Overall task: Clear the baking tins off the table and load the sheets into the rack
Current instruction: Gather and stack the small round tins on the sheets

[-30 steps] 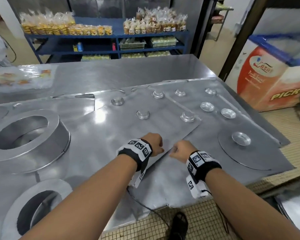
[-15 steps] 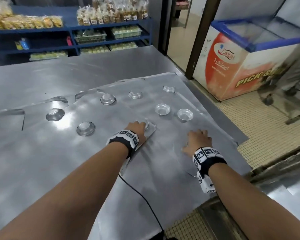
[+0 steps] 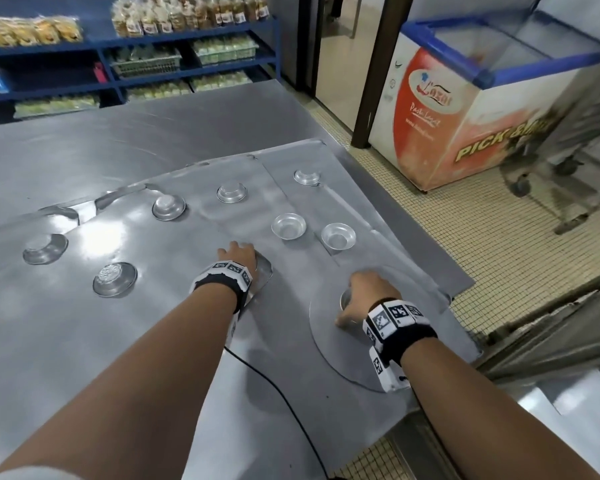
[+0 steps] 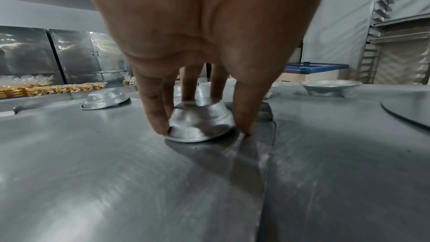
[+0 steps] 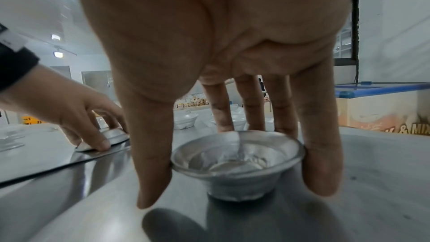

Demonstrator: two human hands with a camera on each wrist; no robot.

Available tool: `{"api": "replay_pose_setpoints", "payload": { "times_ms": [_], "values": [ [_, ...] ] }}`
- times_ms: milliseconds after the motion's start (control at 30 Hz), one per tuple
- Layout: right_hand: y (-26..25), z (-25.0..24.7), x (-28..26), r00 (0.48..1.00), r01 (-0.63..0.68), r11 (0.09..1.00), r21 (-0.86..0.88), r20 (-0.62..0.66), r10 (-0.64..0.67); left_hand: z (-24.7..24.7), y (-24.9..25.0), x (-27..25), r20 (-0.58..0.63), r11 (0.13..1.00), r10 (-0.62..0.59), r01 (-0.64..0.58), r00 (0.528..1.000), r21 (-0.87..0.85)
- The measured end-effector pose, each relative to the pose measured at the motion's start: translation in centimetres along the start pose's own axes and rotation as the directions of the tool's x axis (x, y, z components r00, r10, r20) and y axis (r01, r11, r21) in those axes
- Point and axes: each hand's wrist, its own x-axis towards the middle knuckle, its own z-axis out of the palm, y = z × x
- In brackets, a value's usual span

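Observation:
Small aluminium baking tins stand scattered on flat metal sheets (image 3: 118,341) that cover the table. My left hand (image 3: 237,253) reaches down over an upside-down tin (image 4: 201,122), and its fingertips (image 4: 160,126) pinch the tin at the rim. My right hand (image 3: 368,289) is closed around the rim of an upright tin (image 5: 237,165), thumb on one side and fingers on the other. That tin stands on a round sheet (image 3: 336,358) near the table's right edge. Two more upright tins (image 3: 288,226) (image 3: 338,236) sit just beyond my hands.
Several upside-down tins (image 3: 168,206) lie to the left and far side. A tall metal rack (image 4: 381,30) stands off to the right, past a chest freezer (image 3: 465,109). Blue shelves (image 3: 187,71) with bagged goods line the back. A cable (image 3: 284,403) trails off the table's near edge.
My view has swung to the right. Both hands left the near sheet edge and moved forward, the left onto an upside-down tin and the right onto an upright one.

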Motion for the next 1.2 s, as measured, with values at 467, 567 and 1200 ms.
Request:
{"api": "replay_pose_setpoints", "payload": {
  "times_ms": [467, 567, 1200],
  "values": [
    [-1.8, -0.9, -0.6, 0.99, 0.132, 0.99, 0.052, -0.065, -0.129, -0.9, -0.2, -1.8, -0.16, 0.994, 0.09, -0.098, 0.983, -0.041],
    [-3.2, -1.0, -1.5, 0.984, 0.156, 0.982, 0.107, -0.101, -0.145, -1.5, -1.3, -3.2, -0.181, 0.984, 0.1, -0.125, 0.978, -0.127],
    [-12.4, 1.5, -9.7, 0.894, 0.43, 0.881, 0.198, -0.228, -0.385, 2.4, -5.4, -14.2, -0.017, 0.168, 0.086, -0.031, 0.996, -0.985]
  ]
}}
